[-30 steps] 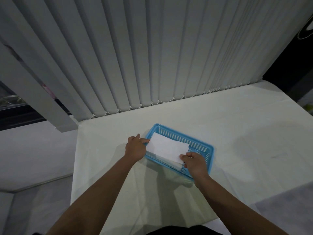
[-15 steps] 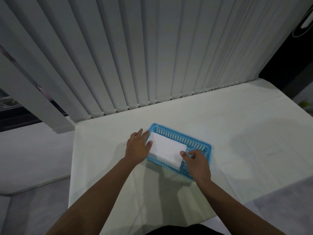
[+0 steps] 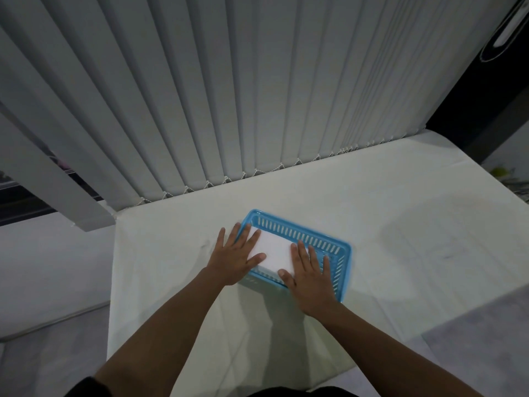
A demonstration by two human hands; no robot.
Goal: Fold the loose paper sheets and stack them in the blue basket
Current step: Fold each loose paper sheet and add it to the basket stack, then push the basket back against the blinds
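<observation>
Item: folded paper (image 3: 274, 249), lying in the blue basket (image 3: 303, 224) on the counter (image 3: 372, 210). Your left grip (image 3: 239, 257) and right grip (image 3: 310, 277): flat, fingers straight, pressing its ends. Step: stacking. Next, likely: lift both straight up so the sheet stays put.

One blue basket (image 3: 342, 249); one folded white sheet (image 3: 274, 250) visible in it, any beneath uncountable; two hands, the left hand (image 3: 234, 257) and the right hand (image 3: 313, 280); one white table (image 3: 400, 224); one set of vertical blinds (image 3: 229, 96)
</observation>
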